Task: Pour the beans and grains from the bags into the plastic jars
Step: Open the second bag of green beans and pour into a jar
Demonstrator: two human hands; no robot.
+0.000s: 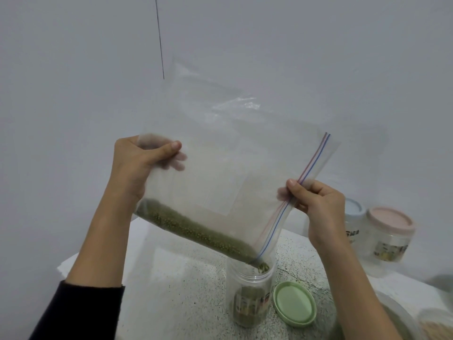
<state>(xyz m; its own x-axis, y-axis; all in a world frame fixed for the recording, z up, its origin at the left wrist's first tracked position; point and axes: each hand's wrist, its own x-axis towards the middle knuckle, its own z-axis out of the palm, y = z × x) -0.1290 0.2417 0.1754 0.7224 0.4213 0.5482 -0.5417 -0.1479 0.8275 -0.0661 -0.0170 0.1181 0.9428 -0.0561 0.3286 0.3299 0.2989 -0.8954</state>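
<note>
— Left hand?
— Up at the closed bottom corner of the clear zip bag, thumb across the front, fingers showing blurred through the plastic behind. Pinching that corner, holding it high.

— And the right hand?
— Lower, at the zip edge. Thumb and curled fingers clamped on the red and blue zip strip, partway along it.

— Bag itself?
— Tilted, held in the air between both hands, mostly flat and see-through. Green beans gathered in a long band along the lower edge, sloping down toward the open corner.

— Reaching the jar?
— Yes. Lowest corner of the bag right at the mouth of the open plastic jar, a few beans at the rim. Jar upright on the speckled countertop, greenish fill visible in its lower part behind a printed label. Exact level hard to tell through the blur.

— Lid?
— Green lid lying flat on the counter, just beside the jar on its right.

— Anything else nearby?
— Two more clear jars farther right, both capped: pink-lidded jar in front, blue-lidded jar partly hidden behind the right wrist. At the bottom right corner, containers with pale contents, too blurred to name. Plain pale wall behind, a thin dark line running down it.
</note>
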